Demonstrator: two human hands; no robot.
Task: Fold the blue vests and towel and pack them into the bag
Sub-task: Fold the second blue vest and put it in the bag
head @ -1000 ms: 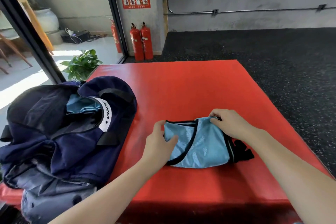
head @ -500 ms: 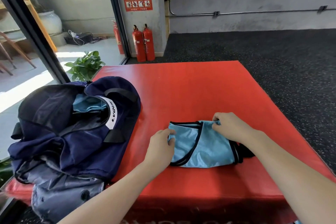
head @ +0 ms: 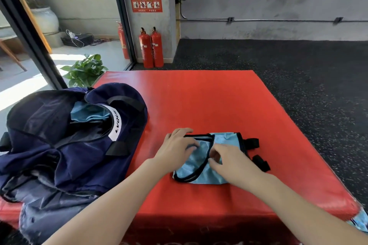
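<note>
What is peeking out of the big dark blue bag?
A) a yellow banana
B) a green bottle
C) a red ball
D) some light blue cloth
D: light blue cloth shows inside the open top of the dark blue bag, the same colour as the folded vest lying on the red mat.

Red padded mat [head: 209,105], centre of frame, resting on dark speckled floor [head: 308,85]. On it: open navy bag [head: 65,145], left side, overhanging the left edge; folded light-blue vest [head: 203,169] with black trim and straps, lower centre right.
</note>
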